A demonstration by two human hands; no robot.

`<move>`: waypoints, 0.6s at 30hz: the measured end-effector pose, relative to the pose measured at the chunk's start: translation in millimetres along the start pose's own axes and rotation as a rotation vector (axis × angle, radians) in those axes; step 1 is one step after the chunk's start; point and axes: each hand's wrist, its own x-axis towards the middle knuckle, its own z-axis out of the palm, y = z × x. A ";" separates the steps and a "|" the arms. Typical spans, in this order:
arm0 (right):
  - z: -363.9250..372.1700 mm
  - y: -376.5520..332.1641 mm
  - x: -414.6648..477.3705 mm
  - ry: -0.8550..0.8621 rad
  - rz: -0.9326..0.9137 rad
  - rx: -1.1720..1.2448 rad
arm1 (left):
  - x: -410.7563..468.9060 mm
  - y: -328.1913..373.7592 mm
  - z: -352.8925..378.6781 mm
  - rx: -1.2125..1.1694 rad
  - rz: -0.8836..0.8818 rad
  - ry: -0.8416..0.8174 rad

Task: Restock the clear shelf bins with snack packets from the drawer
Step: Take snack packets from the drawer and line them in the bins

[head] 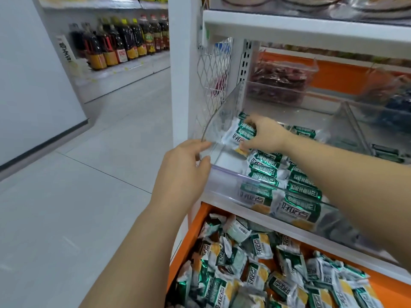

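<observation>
Clear bin (222, 103), its 9 o'clock corner clasped by the left hand (184, 172), is mid-fill, the right hand (264, 134) pinching snack packets (235, 136) in its grip inside it; next move likely calls for release, then reaching the drawer (195, 227) at 6 o'clock.

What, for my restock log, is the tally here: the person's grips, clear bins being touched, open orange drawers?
Grips: 2, left grip holding the clear bin, right grip holding snack packets
Clear bin touched: 1
Open orange drawer: 1
Total: 4
</observation>
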 end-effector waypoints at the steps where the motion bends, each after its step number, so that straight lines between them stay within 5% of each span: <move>1: 2.0 -2.0 2.1 -0.040 -0.018 -0.089 | -0.2 0.3 0.3 -0.004 -0.005 0.011; 5: 9.9 -9.6 9.7 -0.044 -0.022 -0.283 | -1.5 1.0 1.6 -0.022 -0.029 0.042; 11: 15.4 -13.3 0.8 0.221 -0.099 -0.438 | -1.8 2.1 1.1 -0.032 -0.051 0.026; 18: 7.0 -10.6 -6.9 0.107 -0.067 -0.262 | -3.1 2.7 0.7 -0.040 -0.072 0.010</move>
